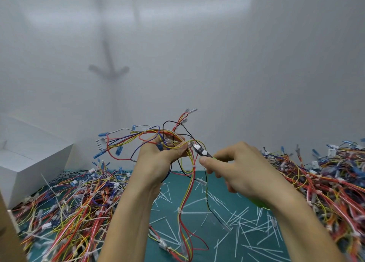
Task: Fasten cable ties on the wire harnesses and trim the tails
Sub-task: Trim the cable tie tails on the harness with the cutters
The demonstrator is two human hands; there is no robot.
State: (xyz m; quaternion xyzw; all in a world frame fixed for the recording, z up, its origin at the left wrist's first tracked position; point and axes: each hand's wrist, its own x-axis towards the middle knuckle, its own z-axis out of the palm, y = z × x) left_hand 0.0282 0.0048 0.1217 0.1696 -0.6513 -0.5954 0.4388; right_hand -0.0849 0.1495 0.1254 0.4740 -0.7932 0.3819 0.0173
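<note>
My left hand (158, 159) grips a wire harness (185, 192) of red, yellow, black and blue wires, lifted above the green mat (197, 232). White cable ties bind the harness at several spots along its hanging length. My right hand (237, 169) grips green-handled cutters (202, 152). Their dark jaws touch a white cable tie at the harness, just right of my left fingertips. The harness's loose ends with blue terminals and a white connector (98, 143) fan out to the left.
A heap of tied harnesses (69, 212) lies on the left, another heap (325, 182) on the right. Trimmed white tie tails (246, 222) litter the mat between them. A white box (29, 159) stands at the back left. A white wall rises behind.
</note>
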